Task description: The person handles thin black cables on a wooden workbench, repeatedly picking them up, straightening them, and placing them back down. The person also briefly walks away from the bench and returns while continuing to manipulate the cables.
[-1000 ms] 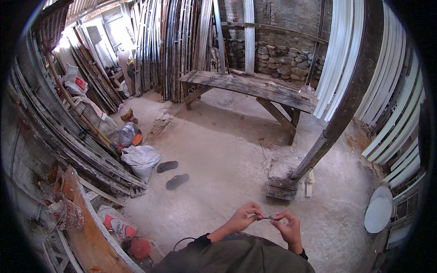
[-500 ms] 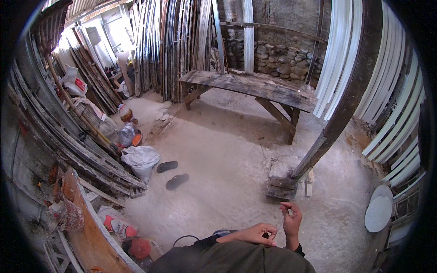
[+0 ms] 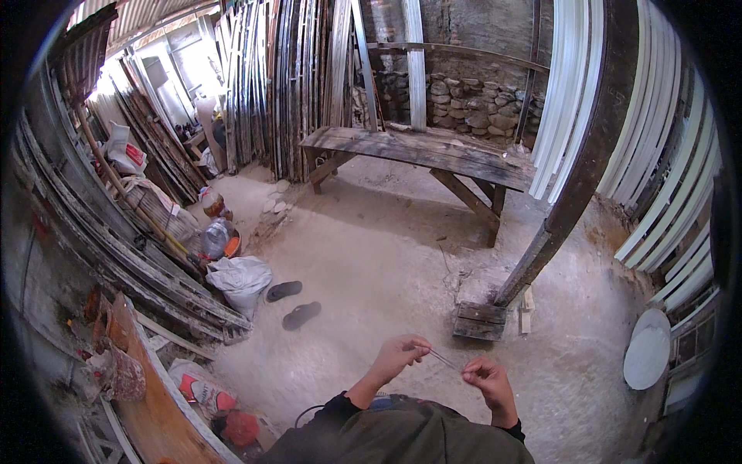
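Observation:
Low in the view, my left hand (image 3: pixel 396 357) pinches one end of a thin, pale strand (image 3: pixel 445 360). My right hand (image 3: pixel 493 383) pinches the other end between thumb and fingertips. The strand runs fairly straight across the short gap between my hands, sloping down to the right. Whether it is string, wire or something else is too fine to tell. Both hands are held in front of my dark green top (image 3: pixel 417 435), above the dusty floor.
A wooden bench (image 3: pixel 410 148) stands ahead. A dark post (image 3: pixel 553 232) on a wooden block (image 3: pixel 479 320) rises at right. White strips (image 3: pixel 572 100) and a round disc (image 3: pixel 645 359) lean there. Two sandals (image 3: pixel 301 315), a white sack (image 3: pixel 238 282) and a plank (image 3: pixel 166 394) lie left.
My left hand has moved up and forward, away from my body. The right hand has lowered slightly. The strand, earlier steep beside the right hand, now stretches between both hands.

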### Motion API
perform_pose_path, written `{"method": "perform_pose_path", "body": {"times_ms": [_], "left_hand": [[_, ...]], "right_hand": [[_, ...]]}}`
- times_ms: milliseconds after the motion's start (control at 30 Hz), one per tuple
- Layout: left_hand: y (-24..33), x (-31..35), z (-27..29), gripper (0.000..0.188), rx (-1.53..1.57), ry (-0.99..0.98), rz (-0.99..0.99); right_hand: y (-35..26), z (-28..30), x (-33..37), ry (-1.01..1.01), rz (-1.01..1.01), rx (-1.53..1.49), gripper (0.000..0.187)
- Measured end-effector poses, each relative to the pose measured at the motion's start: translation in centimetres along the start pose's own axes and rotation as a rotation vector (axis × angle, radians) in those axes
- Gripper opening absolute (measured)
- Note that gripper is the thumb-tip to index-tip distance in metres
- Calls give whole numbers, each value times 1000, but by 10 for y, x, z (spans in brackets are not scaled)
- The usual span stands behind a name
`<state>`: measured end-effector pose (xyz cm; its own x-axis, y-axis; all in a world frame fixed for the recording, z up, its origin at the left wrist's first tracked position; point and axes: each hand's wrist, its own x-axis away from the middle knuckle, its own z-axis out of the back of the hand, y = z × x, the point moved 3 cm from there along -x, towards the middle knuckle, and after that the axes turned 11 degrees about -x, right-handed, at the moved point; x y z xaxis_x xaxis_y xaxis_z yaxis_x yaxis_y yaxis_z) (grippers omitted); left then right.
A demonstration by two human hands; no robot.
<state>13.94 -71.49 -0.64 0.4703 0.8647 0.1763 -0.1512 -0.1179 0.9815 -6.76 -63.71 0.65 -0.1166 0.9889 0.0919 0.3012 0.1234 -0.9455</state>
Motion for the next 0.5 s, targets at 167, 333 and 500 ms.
{"method": "perform_pose_path", "body": {"times_ms": [167, 333, 500], "left_hand": [[11, -1, -4, 18, -171, 366, -39], [0, -3, -15, 14, -302, 366, -162], [0, -1, -33, 11, -165, 25, -233]], "right_hand": [[-32, -46, 9, -321, 16, 204, 21], [-26, -34, 5, -353, 193, 298, 16], [-22, -27, 9, -16, 203, 133, 10]]}}
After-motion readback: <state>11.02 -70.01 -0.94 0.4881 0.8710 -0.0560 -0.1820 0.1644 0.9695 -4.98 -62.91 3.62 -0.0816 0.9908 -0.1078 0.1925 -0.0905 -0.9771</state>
